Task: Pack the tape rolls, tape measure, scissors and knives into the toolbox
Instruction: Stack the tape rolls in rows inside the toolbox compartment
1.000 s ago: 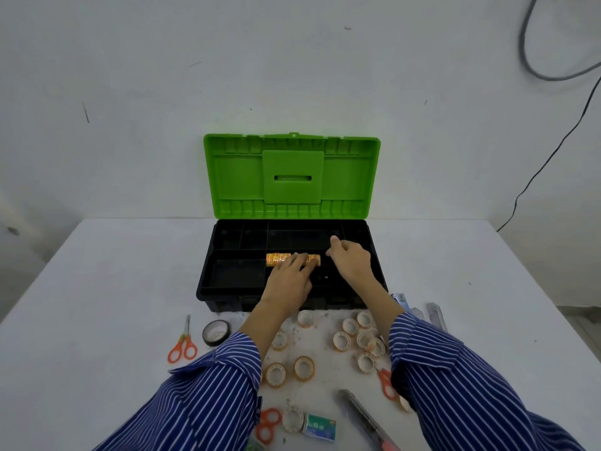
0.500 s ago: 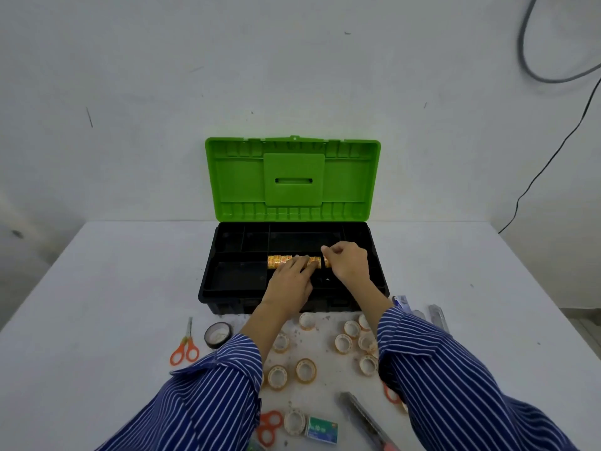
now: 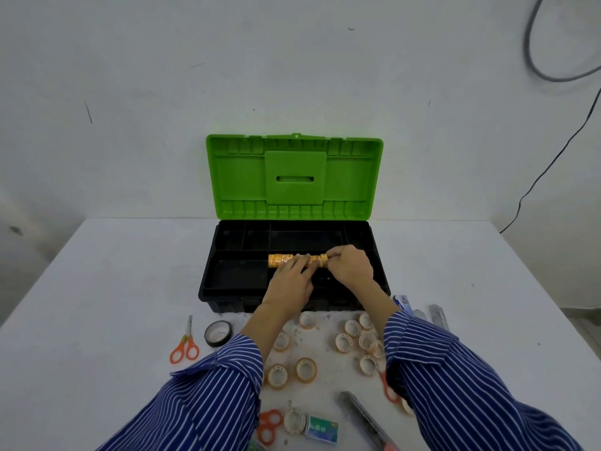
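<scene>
The black toolbox [image 3: 208, 281] stands open with its green lid [image 3: 294, 177] upright against the wall. A row of small orange tape rolls [image 3: 279, 259] stands on edge in its tray. My left hand [image 3: 291, 281] rests on the middle of that row with straight fingers. My right hand [image 3: 349, 263] pinches the roll at the row's right end. Several loose tape rolls [image 3: 305, 369] lie on the table in front of the box, along with a black tape roll [image 3: 218, 333], orange scissors [image 3: 185, 345] and a utility knife [image 3: 364, 418].
A second pair of orange scissors [image 3: 270, 424] and a small green box [image 3: 322, 429] lie near the front edge. More knives [image 3: 437, 315] lie to the right of the toolbox. A third pair of scissors [image 3: 388, 390] peeks from under my right sleeve. Cables hang on the wall.
My right hand has moved left to the right end of the tape row and now pinches it. My left hand stays on the row.
</scene>
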